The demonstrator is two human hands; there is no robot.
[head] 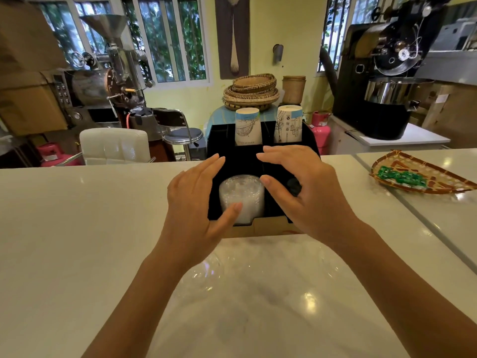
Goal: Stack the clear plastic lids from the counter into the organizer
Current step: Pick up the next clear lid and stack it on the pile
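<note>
Lids (241, 196) stacked in the organizer (281, 161) on the table (77, 228).
Both hands, left (192, 202) and right (307, 192), are spread wide, empty, flanking the stack; thin, light, slippery lids are judged best gripped by the rims.

- Organizer (240, 161): black.
- Lid stack (241, 196) inside it: clear, frosty white.
- Paper cups (247, 127) at the organizer's back: white, blue-banded, black line drawings.
- Tabletop (77, 228): glossy cream.
- Woven tray (423, 174) right of the organizer: tan, green contents.
</note>
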